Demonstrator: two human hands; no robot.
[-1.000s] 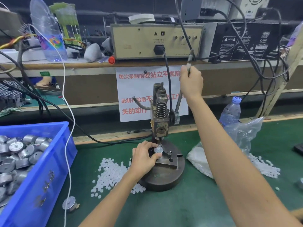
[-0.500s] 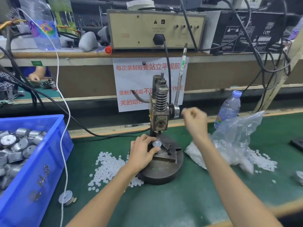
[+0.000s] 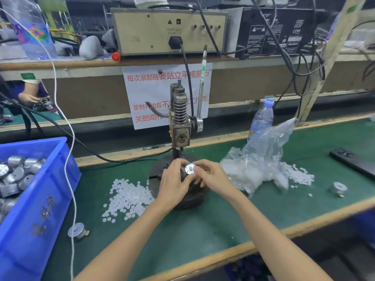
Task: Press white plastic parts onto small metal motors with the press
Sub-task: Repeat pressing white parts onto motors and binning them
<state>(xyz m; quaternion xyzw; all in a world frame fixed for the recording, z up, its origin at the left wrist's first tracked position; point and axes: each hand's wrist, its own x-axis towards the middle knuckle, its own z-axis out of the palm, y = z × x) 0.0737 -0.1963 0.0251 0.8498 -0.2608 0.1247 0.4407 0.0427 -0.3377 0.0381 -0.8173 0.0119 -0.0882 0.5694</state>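
Two bare hands are meeting just above the round iron base (image 3: 190,199) of a small hand press (image 3: 180,116), and together they are pinching one small metal motor (image 3: 190,169) in front of the press column. The left hand (image 3: 174,180) is curling its fingers and thumb around the motor's left side, while the right hand (image 3: 212,177) is gripping the right edge with its fingertips. The motor is a short, squat cylinder. Its flat silver face is tilting up toward the viewer, so its short axis is pointing up and slightly back from the press. A tiny hub is showing at the centre of the face, but whether a white part is sitting on it cannot be told. The motor is probably rigid, smooth and heavy for its size, so holding it by the curved side wall looks safest, keeping fingers off the centre. Loose white plastic parts (image 3: 129,196) are lying in a heap on the green desk (image 3: 203,226) to the left of the base, likely light and easy to scatter. More motors are filling a blue crate (image 3: 46,179) at far left. The press lever (image 3: 203,78) is standing upright, with no hand on it.
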